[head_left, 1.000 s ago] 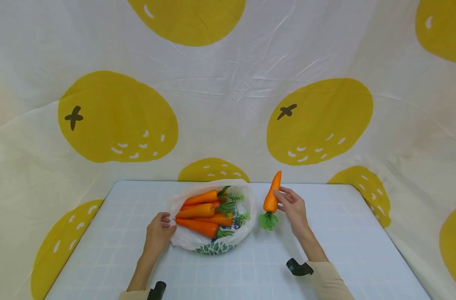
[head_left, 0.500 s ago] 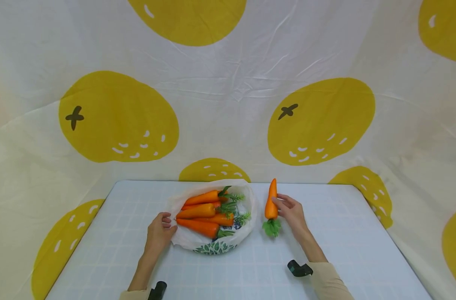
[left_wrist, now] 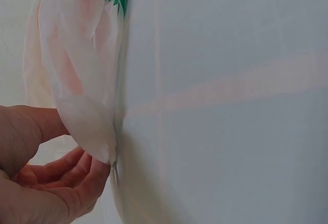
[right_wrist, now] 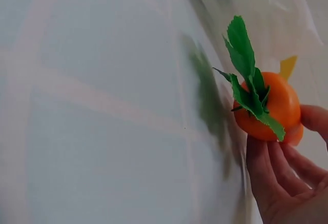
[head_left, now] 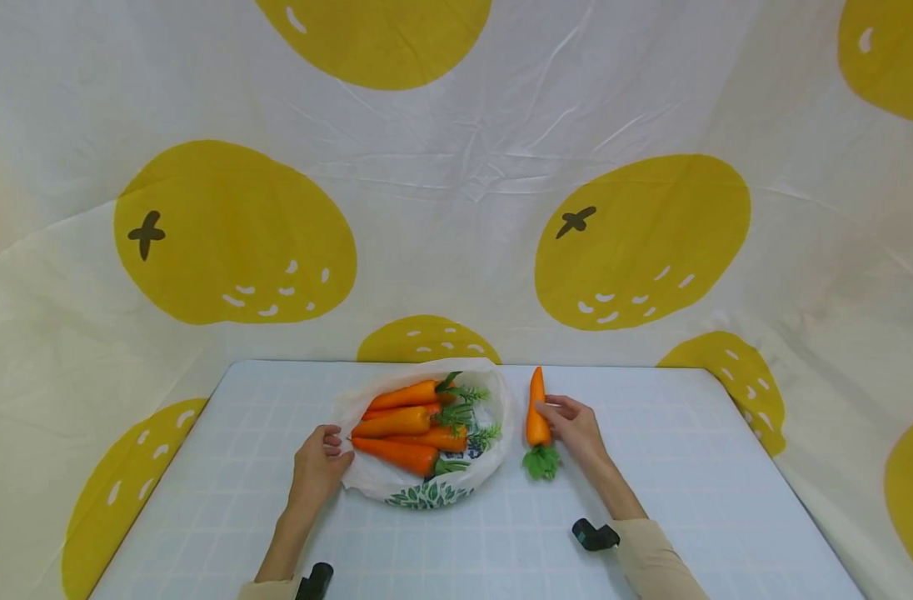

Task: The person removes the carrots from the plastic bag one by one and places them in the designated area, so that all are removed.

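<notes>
Right fingers (right_wrist: 260, 165) pinch a carrot (head_left: 536, 427), left fingers (left_wrist: 95, 183) grip the leaf-printed bag (head_left: 430, 497), its blue print (head_left: 473, 451) illegible.

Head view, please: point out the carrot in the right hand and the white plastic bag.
Held carrot (head_left: 536, 428), head view: middle of its orange root.
White plastic bag (head_left: 430, 497), head view: front wall's green leaf print.

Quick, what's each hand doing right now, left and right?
Left hand: closed, holding the edge of the white bag.
Right hand: closed, holding a single carrot beside the bag.
</notes>
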Available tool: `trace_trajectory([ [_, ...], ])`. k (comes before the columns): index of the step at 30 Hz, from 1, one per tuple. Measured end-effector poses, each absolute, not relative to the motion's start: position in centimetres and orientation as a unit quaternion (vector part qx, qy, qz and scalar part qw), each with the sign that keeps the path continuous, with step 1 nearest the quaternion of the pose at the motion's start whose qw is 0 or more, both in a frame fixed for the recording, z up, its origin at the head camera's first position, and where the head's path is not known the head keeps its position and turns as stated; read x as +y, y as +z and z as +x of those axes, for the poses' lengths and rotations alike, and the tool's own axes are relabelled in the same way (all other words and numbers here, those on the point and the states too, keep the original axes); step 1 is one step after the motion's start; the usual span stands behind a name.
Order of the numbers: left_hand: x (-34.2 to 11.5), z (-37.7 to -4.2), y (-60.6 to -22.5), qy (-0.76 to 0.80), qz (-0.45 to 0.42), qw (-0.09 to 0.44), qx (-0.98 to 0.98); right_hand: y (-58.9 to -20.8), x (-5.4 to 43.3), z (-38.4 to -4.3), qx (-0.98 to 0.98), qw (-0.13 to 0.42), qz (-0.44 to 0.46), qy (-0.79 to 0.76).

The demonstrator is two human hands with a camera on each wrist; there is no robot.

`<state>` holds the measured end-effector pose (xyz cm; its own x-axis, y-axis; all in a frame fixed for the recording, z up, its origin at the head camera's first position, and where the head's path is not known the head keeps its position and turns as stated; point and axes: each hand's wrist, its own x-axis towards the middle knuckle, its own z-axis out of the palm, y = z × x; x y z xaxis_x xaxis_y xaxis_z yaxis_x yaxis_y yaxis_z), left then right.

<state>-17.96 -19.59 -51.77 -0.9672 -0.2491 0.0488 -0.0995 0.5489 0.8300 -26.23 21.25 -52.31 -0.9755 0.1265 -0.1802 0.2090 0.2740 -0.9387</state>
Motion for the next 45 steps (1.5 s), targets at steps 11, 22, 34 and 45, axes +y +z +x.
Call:
trace_trajectory([
  [11,-19.6,-17.9,-51.7,-0.464,0.102,0.078,-0.877,-52.7,20.6,-26.3,0.826,0.024,0.087,-0.557],
  [22,-19.5,-17.9,-51.8,-0.466,0.105,0.076,-0.875,-52.3,20.3,-26.5,0.867,0.014,0.083,-0.491],
  [34,-19.6,-17.8,-51.9,-0.464,0.102,0.078,-0.877,-52.1,20.5,-26.0,0.881,0.005,0.076,-0.467],
  [45,-19.7,-17.9,-51.8,-0.456,0.102,0.072,-0.881,-51.6,20.6,-25.7,0.899,-0.017,0.051,-0.435],
])
